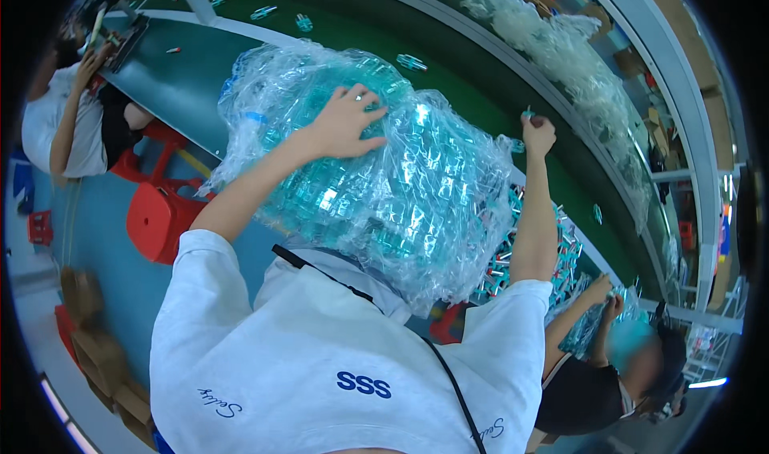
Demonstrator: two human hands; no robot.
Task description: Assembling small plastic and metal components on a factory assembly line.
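Observation:
A large clear plastic bag [400,206], filled with shiny transparent teal plastic pieces, lies before my chest across the table edge. My left hand [346,123] rests on top of the bag with its fingers spread. Over the green belt [497,94], to the right of the bag, my right hand [539,134] is closed in a pinch. A small teal plastic piece [528,114] shows at its fingertips; its exact kind is too small to tell. Close to that wrist another teal piece [517,146] lies by the bag's edge.
Several small teal pieces [412,62] lie along the belt. A heap of teal, white and red parts [567,250] is right of the bag. Crumpled clear plastic [561,50] lines the far side. A red stool [160,222] stands left. Co-workers sit at both sides.

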